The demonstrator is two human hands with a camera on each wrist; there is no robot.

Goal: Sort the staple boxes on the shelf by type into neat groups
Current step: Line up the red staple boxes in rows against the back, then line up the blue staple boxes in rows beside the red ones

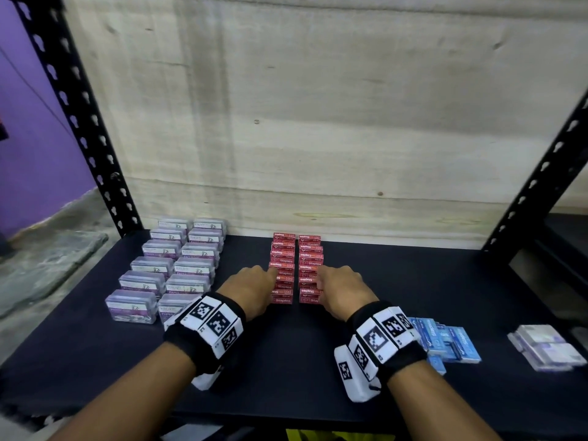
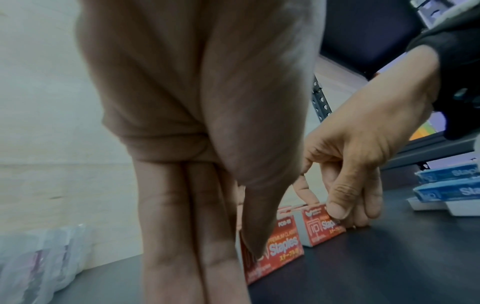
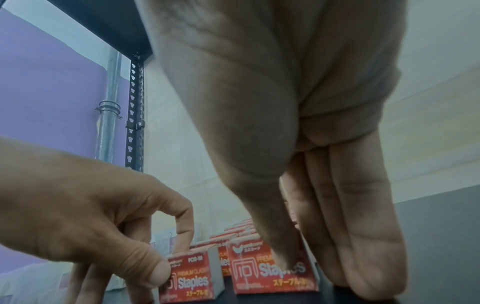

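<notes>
Red staple boxes stand in two tidy columns, left (image 1: 282, 249) and right (image 1: 310, 249), in the middle of the black shelf (image 1: 286, 361). My left hand (image 1: 254, 284) lies against the left column's outer side, fingers straight down and thumb on the front red box (image 2: 283, 246). On the outer side of the right column my right hand (image 1: 343, 288) mirrors it, with its thumb on that column's front box (image 3: 275, 273). Neither hand lifts a box. The near boxes of both columns are partly hidden by the hands.
Clear plastic boxes with purple labels (image 1: 171, 268) stand in two rows at the left. A loose heap of blue staple boxes (image 1: 445, 338) lies at the right front, with a few more clear boxes (image 1: 547, 345) at the far right. Black posts (image 1: 79, 122) flank the shelf.
</notes>
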